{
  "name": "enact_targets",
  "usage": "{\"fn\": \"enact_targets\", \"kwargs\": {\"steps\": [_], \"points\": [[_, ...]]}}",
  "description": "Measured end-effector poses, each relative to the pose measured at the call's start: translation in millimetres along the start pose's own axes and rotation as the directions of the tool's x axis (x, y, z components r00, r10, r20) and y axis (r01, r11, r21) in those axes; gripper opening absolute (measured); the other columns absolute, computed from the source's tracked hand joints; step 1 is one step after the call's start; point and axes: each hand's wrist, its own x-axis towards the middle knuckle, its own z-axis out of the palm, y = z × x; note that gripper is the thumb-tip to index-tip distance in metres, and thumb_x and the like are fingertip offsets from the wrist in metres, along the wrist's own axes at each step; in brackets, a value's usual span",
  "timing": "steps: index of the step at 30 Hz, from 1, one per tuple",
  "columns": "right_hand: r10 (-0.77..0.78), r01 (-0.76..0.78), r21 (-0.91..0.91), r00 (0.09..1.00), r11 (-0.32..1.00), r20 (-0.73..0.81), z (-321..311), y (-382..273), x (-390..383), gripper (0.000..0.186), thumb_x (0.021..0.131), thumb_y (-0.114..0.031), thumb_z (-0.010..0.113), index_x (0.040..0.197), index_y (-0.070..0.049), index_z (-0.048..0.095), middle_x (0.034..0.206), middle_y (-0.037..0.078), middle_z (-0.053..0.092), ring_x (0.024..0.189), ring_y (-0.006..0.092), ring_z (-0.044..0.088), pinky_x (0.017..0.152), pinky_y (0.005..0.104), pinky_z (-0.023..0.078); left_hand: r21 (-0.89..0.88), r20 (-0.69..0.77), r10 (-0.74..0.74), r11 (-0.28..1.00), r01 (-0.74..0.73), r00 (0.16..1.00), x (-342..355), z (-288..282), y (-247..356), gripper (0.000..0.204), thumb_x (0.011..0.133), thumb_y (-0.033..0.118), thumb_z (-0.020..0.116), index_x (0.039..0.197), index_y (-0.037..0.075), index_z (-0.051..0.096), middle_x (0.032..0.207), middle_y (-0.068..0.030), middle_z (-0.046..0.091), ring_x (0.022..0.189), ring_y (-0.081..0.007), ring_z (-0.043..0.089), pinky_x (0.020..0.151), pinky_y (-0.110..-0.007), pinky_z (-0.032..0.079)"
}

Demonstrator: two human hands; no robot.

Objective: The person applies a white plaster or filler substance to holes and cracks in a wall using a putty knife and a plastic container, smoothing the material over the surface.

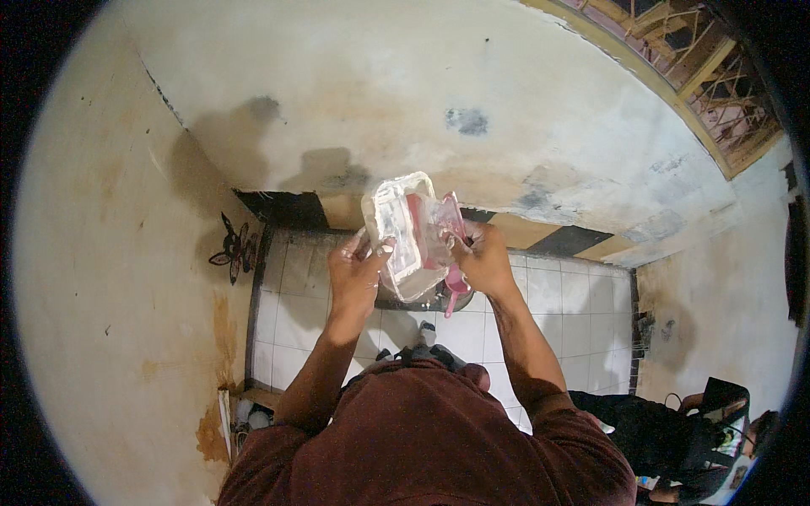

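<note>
In front of my chest I hold up a clear rectangular plastic container (396,236), tilted, its rim smeared with white. The fingers of my left hand (359,268) are closed on its left side. My right hand (484,261) is closed at the other side on a pink, partly see-through plastic piece (452,214), which overlaps the container; its exact kind I cannot make out. White specks stick to my fingers. Just below the right hand shows a pink scoop (455,282) with a short handle, over a dark round basin (467,298) mostly hidden behind the container.
White floor tiles (548,329) lie below, with my foot (427,331) on them. A stained wall (337,101) rises ahead, with a black-and-tan band (582,242) low down. Dark cloth and a bag (726,405) are at the lower right. Dark objects (234,249) stick out by the left wall.
</note>
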Motion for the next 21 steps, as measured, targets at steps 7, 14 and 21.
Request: {"fn": "enact_targets", "kwargs": {"steps": [7,14,21], "points": [[0.082,-0.083,0.172,0.997,0.982,0.014,-2.5,-8.5,-7.3,0.016,0.079,-0.007,0.057,0.088,0.003,0.065,0.069,0.01,0.065,0.064,0.017,0.058,0.064,0.0329,0.047,0.122,0.007,0.006,0.992,-0.006,1.0,4.5,6.2,0.9,0.035,0.08,-0.003,0.066,0.113,-0.01,0.058,0.105,-0.0099,0.064,0.09,-0.012,0.059,0.081,-0.025,0.047],[0.261,-0.09,0.852,0.964,0.515,-0.056,-27.8,27.8,-32.2,0.019,0.085,-0.013,0.063,0.102,-0.005,0.066,0.081,-0.001,0.064,0.059,0.0046,0.052,0.053,0.0217,0.041,0.066,-0.106,-0.084,0.994,0.092,0.991,-0.4,9.5,-11.7,0.028,0.081,0.011,0.069,0.106,0.0,0.064,0.092,-0.0038,0.065,0.075,-0.0084,0.061,0.058,-0.021,0.047],[0.476,-0.032,0.988,0.878,0.15,-0.044,-13.5,24.8,-41.8,0.03,0.089,-0.014,0.06,0.116,-0.002,0.056,0.101,0.006,0.064,0.082,0.0138,0.062,0.068,0.0234,0.05,-0.12,0.012,-0.104,0.987,0.105,0.994,17.6,-15.7,-30.1,0.024,0.082,0.02,0.068,0.099,0.003,0.065,0.08,0.0005,0.062,0.067,-0.008,0.059,0.051,-0.021,0.042]]}}
